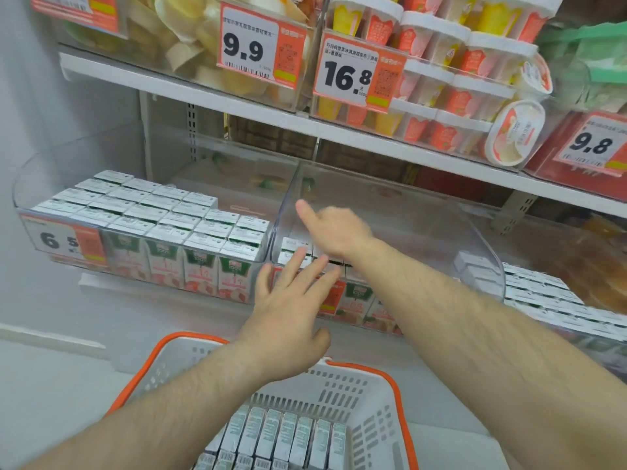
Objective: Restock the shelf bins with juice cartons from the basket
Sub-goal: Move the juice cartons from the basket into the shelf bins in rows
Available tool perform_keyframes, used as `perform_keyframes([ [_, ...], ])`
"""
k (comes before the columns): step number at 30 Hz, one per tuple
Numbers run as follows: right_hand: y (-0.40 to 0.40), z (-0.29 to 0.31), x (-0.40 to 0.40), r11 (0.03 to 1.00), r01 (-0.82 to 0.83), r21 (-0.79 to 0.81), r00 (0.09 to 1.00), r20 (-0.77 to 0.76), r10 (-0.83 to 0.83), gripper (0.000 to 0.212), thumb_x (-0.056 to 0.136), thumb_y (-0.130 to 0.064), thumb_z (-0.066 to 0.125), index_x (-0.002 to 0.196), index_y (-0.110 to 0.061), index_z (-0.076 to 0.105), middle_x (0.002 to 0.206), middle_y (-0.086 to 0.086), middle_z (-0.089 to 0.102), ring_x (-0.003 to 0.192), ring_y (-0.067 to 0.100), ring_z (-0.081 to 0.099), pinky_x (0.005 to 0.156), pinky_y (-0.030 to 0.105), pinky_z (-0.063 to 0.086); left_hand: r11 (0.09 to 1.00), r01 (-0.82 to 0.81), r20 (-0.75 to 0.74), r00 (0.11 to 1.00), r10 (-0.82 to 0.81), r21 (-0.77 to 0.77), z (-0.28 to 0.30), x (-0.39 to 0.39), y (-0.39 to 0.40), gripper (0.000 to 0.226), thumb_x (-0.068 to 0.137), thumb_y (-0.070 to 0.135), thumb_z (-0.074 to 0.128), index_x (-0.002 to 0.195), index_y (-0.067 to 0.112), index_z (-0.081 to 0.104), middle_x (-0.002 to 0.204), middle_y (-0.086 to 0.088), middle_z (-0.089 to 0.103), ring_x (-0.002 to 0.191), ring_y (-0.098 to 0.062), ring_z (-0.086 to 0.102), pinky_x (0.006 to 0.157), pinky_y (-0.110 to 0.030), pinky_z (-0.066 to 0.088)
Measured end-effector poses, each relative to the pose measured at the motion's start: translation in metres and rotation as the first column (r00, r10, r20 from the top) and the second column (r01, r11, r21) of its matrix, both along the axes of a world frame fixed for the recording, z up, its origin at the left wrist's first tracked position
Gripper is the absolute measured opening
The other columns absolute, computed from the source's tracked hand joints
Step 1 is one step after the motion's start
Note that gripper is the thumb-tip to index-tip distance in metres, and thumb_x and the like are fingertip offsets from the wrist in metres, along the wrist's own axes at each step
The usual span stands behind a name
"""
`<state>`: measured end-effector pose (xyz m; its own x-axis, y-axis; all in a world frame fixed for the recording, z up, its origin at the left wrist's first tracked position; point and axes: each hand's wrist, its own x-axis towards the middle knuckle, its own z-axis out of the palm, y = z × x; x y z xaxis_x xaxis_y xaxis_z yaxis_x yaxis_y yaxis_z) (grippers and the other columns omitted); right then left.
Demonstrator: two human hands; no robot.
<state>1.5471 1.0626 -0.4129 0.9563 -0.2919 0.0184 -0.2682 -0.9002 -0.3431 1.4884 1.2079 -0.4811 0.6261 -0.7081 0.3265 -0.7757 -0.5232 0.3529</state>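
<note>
Nearest, juice cartons point(288, 439) stand packed in the white orange-rimmed basket point(366, 395). Above it the left hand point(288, 320) hovers with fingers spread straight, holding nothing, at the front of the middle clear bin point(488, 252). The right hand point(334, 228) reaches into that bin over its few cartons point(356, 300), fingers curled, thumb out; whether it grips anything cannot be told. The left bin point(68, 171) is nearly full.

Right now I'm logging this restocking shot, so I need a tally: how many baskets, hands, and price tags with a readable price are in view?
basket: 1
hands: 2 (left hand, right hand)
price tags with a readable price: 4 (9.9, 16.8, 9.8, 6.5)
Total: 7
</note>
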Motion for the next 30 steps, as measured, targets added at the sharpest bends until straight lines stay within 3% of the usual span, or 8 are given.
perform_keyframes([
  [3,0.003,-0.012,-0.042,0.954,-0.069,-0.291,0.734,0.633,0.246,0.043,0.096,-0.044,0.042,0.06,-0.021,0.038,0.061,-0.007,0.042,0.063,0.025,0.053,0.055,0.031,0.028,0.989,0.03,0.172,0.985,-0.005,-0.143,-0.008,-0.006,0.007,0.046,0.066,0.027,0.055,0.111,0.019,0.059,0.115,-0.002,0.056,0.114,-0.031,0.048,0.089,-0.04,0.03],
  [5,0.009,-0.03,-0.077,0.924,-0.208,-0.322,0.511,0.77,0.383,0.034,0.089,-0.029,0.05,0.06,-0.026,0.031,0.058,-0.01,0.031,0.053,0.017,0.034,0.051,0.031,0.025,0.995,0.047,0.11,0.993,-0.037,-0.085,-0.016,-0.011,0.011,0.031,0.069,0.029,0.051,0.097,0.018,0.06,0.097,0.0,0.059,0.095,-0.028,0.053,0.075,-0.036,0.033],
  [8,0.021,-0.075,-0.117,0.906,-0.392,-0.157,0.525,0.771,0.361,0.034,0.085,-0.02,0.05,0.058,-0.027,0.031,0.053,-0.012,0.026,0.051,0.011,0.026,0.047,0.029,0.024,0.994,0.092,-0.113,0.99,-0.086,0.053,-0.033,-0.017,0.019,0.018,0.078,0.022,0.054,0.095,0.024,0.059,0.094,0.008,0.064,0.095,-0.019,0.055,0.074,-0.031,0.03],
  [11,0.018,-0.136,-0.13,0.967,-0.253,0.034,0.827,0.526,0.198,0.043,0.089,-0.023,0.05,0.053,-0.024,0.026,0.047,-0.007,0.028,0.049,0.017,0.033,0.046,0.031,0.028,0.963,0.108,-0.273,0.961,-0.038,0.246,-0.057,-0.016,0.031,0.025,0.084,0.02,0.056,0.108,0.024,0.061,0.104,0.009,0.065,0.1,-0.016,0.057,0.084,-0.029,0.041],
  [14,0.002,-0.195,-0.129,0.997,-0.049,0.062,0.998,-0.029,0.051,0.033,0.091,-0.026,0.053,0.06,-0.019,0.044,0.06,0.001,0.051,0.064,0.027,0.05,0.055,0.034,0.039,0.932,0.091,-0.411,0.909,0.066,0.351,-0.078,-0.01,0.038,0.024,0.087,0.02,0.056,0.109,0.026,0.061,0.107,0.008,0.064,0.1,-0.016,0.058,0.086,-0.028,0.045],
  [16,-0.01,-0.236,-0.128,0.995,0.063,0.076,0.943,-0.33,-0.034,0.017,0.089,-0.031,0.054,0.083,-0.016,0.06,0.084,0.005,0.065,0.077,0.025,0.057,0.065,0.032,0.049,0.939,0.071,-0.491,0.864,0.111,0.338,-0.091,-0.007,0.033,0.018,0.087,0.02,0.056,0.104,0.028,0.059,0.107,0.007,0.063,0.094,-0.015,0.058,0.082,-0.027,0.048],
  [19,-0.016,-0.294,-0.133,0.908,0.376,0.187,0.793,-0.571,-0.211,0.042,0.083,-0.038,0.058,0.119,-0.016,0.055,0.111,0.006,0.063,0.096,0.024,0.061,0.075,0.03,0.052,0.968,0.018,-0.633,0.76,0.149,0.25,-0.113,-0.008,0.016,0.016,0.089,0.017,0.056,0.102,0.026,0.06,0.103,0.006,0.063,0.087,-0.013,0.06,0.076,-0.026,0.05],
  [30,0.007,-0.4,-0.121,0.725,0.688,-0.011,0.558,-0.631,-0.539,0.127,0.058,-0.09,0.059,0.152,-0.024,0.003,0.157,0.022,0.012,0.144,0.04,0.019,0.114,0.053,0.025,0.968,-0.174,-0.849,0.468,0.245,0.183,-0.203,0.004,0.005,0.021,0.094,0.014,0.053,0.112,0.016,0.063,0.094,0.011,0.055,0.081,0.001,0.053,0.061,-0.001,0.038],
])
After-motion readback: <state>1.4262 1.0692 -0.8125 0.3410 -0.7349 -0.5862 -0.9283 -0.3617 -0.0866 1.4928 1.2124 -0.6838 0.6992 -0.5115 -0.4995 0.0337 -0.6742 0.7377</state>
